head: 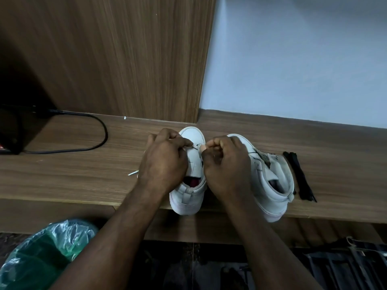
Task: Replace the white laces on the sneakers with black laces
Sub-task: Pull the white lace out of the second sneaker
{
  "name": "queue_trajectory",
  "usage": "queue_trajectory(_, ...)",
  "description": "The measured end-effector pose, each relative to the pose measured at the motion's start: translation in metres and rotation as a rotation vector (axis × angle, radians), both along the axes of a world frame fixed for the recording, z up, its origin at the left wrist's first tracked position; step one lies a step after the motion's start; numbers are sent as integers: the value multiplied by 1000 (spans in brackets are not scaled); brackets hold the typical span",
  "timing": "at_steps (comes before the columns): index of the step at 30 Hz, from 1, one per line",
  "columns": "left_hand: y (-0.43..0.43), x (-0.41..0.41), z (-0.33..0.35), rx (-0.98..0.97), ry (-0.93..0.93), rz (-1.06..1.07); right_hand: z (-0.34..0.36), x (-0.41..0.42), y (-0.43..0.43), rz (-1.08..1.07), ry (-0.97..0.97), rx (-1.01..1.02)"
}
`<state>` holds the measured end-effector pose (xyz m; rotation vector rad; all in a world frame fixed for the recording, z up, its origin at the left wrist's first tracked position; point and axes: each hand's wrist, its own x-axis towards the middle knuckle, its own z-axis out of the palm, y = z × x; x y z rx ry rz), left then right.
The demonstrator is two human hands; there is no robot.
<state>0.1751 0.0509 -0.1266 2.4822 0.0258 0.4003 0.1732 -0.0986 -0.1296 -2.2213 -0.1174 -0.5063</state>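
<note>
My left grip (165,158) and right grip (227,164), fingers curled, each pinch the black lace (195,146) over a sneaker (187,197) on the worktop (73,174).

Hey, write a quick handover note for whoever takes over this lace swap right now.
Left hand and right hand each pinch a thin dark strand over the left sneaker.
Right sneaker stands beside it; spare black laces lie to its right.
A white lace end lies left of the hands.
Threading looks barely begun; both sneakers need black laces.
</note>
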Motion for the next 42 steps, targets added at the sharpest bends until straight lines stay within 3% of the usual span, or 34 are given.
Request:
queue_trajectory(4, 0, 6, 3, 67, 115, -103, -3, -4, 1, 68, 150, -68)
queue_trajectory(10, -11, 5, 3, 144, 171, -145, -8, -4, -4, -98, 127, 97)
queue_trajectory(19, -17, 10, -3, 131, 194, -94, -15, -8, 0, -62, -5, 113)
queue_trajectory(25, -16, 8, -8, -193, -25, -1, -16, -7, 5, -161, -33, 105)
queue_trajectory(28, -14, 7, -8, -415, -41, -26, -15, -6, 5, -186, -34, 84)
queue_trajectory(33, -15, 8, -1, -542, -35, -51, -13, -7, 4, -206, -34, 43)
queue_trajectory(35, -12, 11, -1, -464, -45, 11, -13, -7, 6, -204, -28, 47)
queue_trajectory(39, -6, 14, -2, 42, -77, 88, -14, -6, 10, -188, 0, 32)
queue_trajectory(41, -9, 12, -1, 108, -54, 80, -15, -5, 10, -197, 0, 8)
queue_trajectory(42, -10, 11, -1, 46, -66, 81, -15, -5, 9, -208, 6, -1)
